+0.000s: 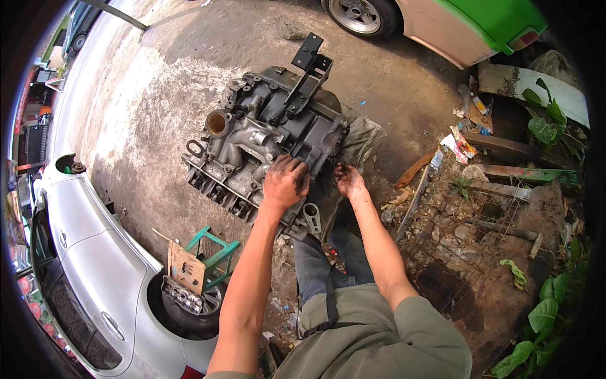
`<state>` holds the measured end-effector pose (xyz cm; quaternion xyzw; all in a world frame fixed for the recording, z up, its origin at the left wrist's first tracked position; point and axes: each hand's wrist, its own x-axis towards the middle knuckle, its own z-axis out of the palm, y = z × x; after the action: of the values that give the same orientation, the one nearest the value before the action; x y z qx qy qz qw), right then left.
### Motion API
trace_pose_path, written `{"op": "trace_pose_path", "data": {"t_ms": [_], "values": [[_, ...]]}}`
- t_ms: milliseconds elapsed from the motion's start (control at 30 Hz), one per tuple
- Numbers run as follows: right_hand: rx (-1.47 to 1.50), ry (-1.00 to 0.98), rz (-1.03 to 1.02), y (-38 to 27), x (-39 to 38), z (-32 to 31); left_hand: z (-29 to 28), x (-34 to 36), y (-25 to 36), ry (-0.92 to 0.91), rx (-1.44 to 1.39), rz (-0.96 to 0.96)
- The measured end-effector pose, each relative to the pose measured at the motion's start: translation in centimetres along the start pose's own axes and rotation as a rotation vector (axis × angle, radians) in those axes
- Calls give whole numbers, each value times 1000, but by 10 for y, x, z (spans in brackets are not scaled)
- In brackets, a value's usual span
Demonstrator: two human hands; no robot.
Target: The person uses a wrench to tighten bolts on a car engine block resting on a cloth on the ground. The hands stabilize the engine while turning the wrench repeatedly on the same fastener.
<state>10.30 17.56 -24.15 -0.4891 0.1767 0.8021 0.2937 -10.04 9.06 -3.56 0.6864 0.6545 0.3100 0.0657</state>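
Scene: a head-worn view looking down at a person crouched over a greasy engine block (265, 142) on an outdoor concrete floor (145, 95); straight lines bend toward the picture's rim.

Engine block: dark grey metal, resting on a dirty cloth (363, 136) spread on the floor; it lies straight ahead of the person, just beyond the knees; its long axis runs on a diagonal from lower left to upper right; a round open port (218, 123) faces up at its left end; a black bracket (309, 69) stands up from its far side.

Left hand (285, 182): laid on the near edge of the block, palm down, fingers curled over the metal; the grip looks pressed onto the casting rather than wrapped round a loose part; it is blackened with oil.

Right hand (348, 181): at the near right corner of the block, just beside the left hand; fingers bent together and oily; whether the grip holds some small part or only touches the block, I cannot tell.

Nearer hand: both reach the same near edge; the left sits further onto the block, the right stays at its corner by the cloth.

Around it: a silver car (88, 252) to the left; a green stool (218, 249) and a tyre (189, 306) holding a metal part near the left arm; a green and cream vehicle (454, 19) at the top; rubble, scrap bars and leafy plants (549, 123) to the right.
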Motion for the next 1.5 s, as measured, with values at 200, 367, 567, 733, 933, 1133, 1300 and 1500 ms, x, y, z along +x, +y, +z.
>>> {"op": "trace_pose_path", "data": {"t_ms": [200,367,567,733,933,1133,1300,1500], "values": [[-289,2,-470,3,-38,1,0,0,0,19,2,-2],[-724,-207,-879,10,-66,6,2,-3,-3,-9,9,-6],[-1233,-206,-1195,28,-90,17,3,-7,-6,-48,28,-17],[-1376,-180,-1245,38,-98,21,2,-6,-5,-59,18,-14],[-1417,-173,-1207,39,-99,27,3,-3,-3,18,6,13],[-1467,-208,-1274,38,-100,31,2,-2,-2,23,-5,11],[-1488,-205,-1261,34,-101,33,2,-2,-2,16,7,18],[-1504,-179,-1282,34,-102,34,1,-1,-1,7,-6,6]]}}
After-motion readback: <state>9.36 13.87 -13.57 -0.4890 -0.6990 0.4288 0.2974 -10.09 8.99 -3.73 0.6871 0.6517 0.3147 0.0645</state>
